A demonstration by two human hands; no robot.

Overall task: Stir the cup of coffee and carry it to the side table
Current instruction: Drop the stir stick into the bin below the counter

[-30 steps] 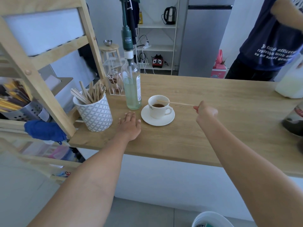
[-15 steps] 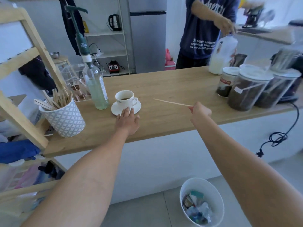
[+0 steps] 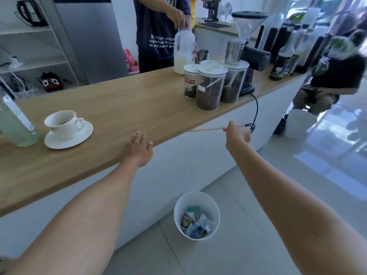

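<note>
A white cup of coffee (image 3: 63, 124) stands on a white saucer (image 3: 79, 137) at the left of the wooden counter (image 3: 127, 108). My left hand (image 3: 139, 148) rests flat on the counter's front edge, well right of the saucer, fingers apart and holding nothing. My right hand (image 3: 237, 133) is out past the counter's edge and pinches a thin wooden stir stick (image 3: 205, 130), which points left towards the counter edge, above the floor. A white bin (image 3: 196, 214) with rubbish stands on the floor below, between my arms.
A pale green bottle (image 3: 14, 124) stands left of the cup. Jars of coffee (image 3: 210, 88) and a grinder (image 3: 248, 62) with a black cable crowd the counter's right end. A person in a dark shirt (image 3: 156, 30) holds a milk jug (image 3: 183, 54) behind the counter. Another person (image 3: 335, 76) sits at right.
My view has swung right and down. My right hand has carried the stick away from the cup, out beyond the counter's edge. My left hand has left the saucer for the counter edge.
</note>
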